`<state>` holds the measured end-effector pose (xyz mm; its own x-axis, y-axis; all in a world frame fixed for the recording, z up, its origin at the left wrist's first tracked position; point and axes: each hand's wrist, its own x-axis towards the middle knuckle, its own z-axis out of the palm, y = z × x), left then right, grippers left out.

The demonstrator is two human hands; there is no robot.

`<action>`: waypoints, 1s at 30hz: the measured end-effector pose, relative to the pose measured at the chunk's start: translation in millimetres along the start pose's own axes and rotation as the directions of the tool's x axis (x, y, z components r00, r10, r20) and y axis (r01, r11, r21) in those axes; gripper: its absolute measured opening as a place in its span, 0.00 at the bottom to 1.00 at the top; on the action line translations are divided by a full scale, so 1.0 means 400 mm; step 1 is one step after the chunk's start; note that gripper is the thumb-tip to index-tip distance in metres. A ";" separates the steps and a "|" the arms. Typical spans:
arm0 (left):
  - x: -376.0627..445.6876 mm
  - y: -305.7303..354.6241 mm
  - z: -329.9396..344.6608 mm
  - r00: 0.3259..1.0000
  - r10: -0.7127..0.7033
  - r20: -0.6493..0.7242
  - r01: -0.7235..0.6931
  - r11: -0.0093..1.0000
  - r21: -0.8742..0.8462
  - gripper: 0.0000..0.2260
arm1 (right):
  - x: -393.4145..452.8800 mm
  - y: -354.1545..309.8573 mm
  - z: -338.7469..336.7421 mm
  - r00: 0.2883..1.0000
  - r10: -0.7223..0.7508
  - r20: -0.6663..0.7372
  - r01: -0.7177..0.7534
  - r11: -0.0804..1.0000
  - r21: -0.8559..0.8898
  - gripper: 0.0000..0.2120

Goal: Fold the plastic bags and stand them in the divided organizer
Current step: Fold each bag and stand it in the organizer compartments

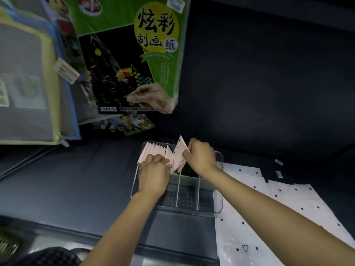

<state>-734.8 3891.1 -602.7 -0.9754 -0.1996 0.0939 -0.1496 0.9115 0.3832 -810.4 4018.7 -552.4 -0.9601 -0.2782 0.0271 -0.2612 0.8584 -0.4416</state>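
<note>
Folded plastic bags [153,151], pale pink and triangular, stand packed on edge in the far row of the clear divided organizer [219,200]. About ten can be made out; an exact count is not possible, as both hands cover part of the row.

Left hand [153,173]: resting on the near edge of the packed row, fingers curled down against the bags. Whether this grip is clamped on anything cannot be told.

Right hand [201,156]: grip pinched together on one folded bag [180,148], a pointed triangle with small punched holes, tilted and rising above the others. It sits just left of this grip and touches the end of the packed row.

Organizer: on the dark surface [76,179]. Nearer the person than both grips are three compartments, separated by two upright dividers [197,192]; their perforated floors are visible.

Unfolded plastic bags [269,208]: white sheets with black dots, lying flat and overlapping on the surface to the right of the right grip. Number not determinable.

Beyond and left of the left grip: one green scratch-paper pack [130,54] marked "5PCS", leaning among several zip folders [28,83].
</note>
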 end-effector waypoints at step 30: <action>-0.197 0.199 0.082 0.863 0.504 0.047 -0.481 0.845 -0.233 0.07 | -0.333 0.362 -0.070 0.982 0.060 0.179 -0.127 0.912 0.391 0.05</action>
<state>-675.4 3991.2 -609.9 -0.9243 0.3039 0.2308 0.3803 0.7826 0.4928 -723.0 4192.1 -594.7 -0.9408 -0.2986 -0.1602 -0.0773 0.6494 -0.7565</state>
